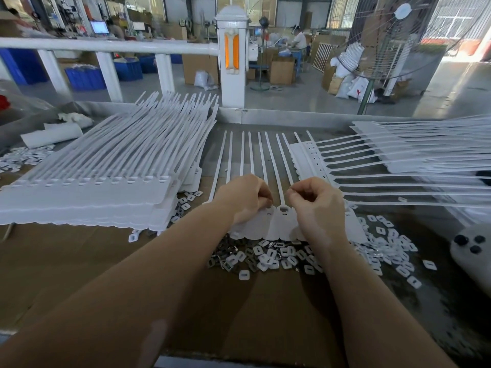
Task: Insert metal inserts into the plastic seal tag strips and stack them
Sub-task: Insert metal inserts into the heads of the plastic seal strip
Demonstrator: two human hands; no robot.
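Observation:
A white seal tag strip [276,224] lies flat in the middle of the table, its thin tails pointing away from me. My left hand [243,197] rests on the strip's left heads with curled fingers pressing at a slot. My right hand [316,200] hovers over the right heads, thumb and fingers pinched together; what they pinch is too small to see. A heap of small metal inserts and white caps [268,257] lies just in front of the strip.
A tall stack of strips [87,192] fills the left side. Another stack [398,152] lies at the right with tails across the table. Loose caps [393,251] scatter to the right. A grey device [470,256] sits at the right edge. Brown cardboard [66,261] covers the near table.

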